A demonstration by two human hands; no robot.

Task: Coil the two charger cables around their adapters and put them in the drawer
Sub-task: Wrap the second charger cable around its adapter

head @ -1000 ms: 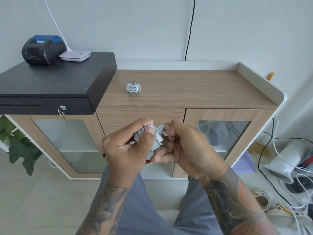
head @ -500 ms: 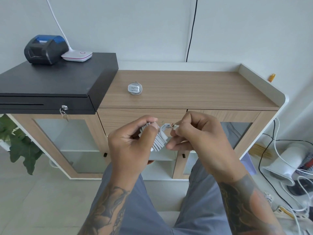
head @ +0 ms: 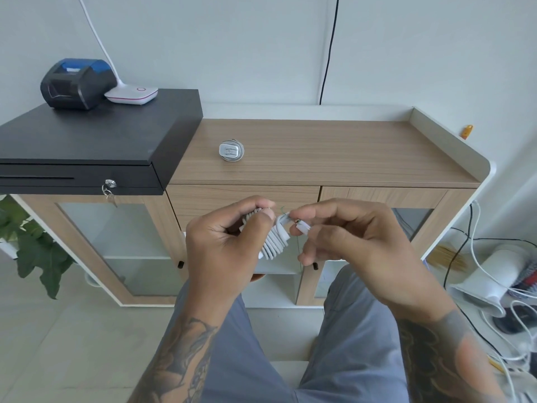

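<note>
My left hand (head: 223, 242) grips a white adapter with its cable coiled round it (head: 274, 242), held in front of the cabinet's closed drawer (head: 220, 197). My right hand (head: 343, 237) pinches the cable's free plug end (head: 302, 226) just right of the coil. A second white adapter with its cable wound round it (head: 231, 150) lies on the wooden cabinet top (head: 334, 152), behind my hands.
A black cash drawer (head: 87, 146) with a key sits on the cabinet's left, bearing a small printer (head: 75, 82) and a white lamp base (head: 132, 94). Glass doors lie below. A plant (head: 37, 251) stands left; cables and a white device (head: 494, 280) clutter the floor right.
Both hands have risen slightly in view. My right hand has pulled the plug end out to the right of the coil, opening a small gap between the hands.
</note>
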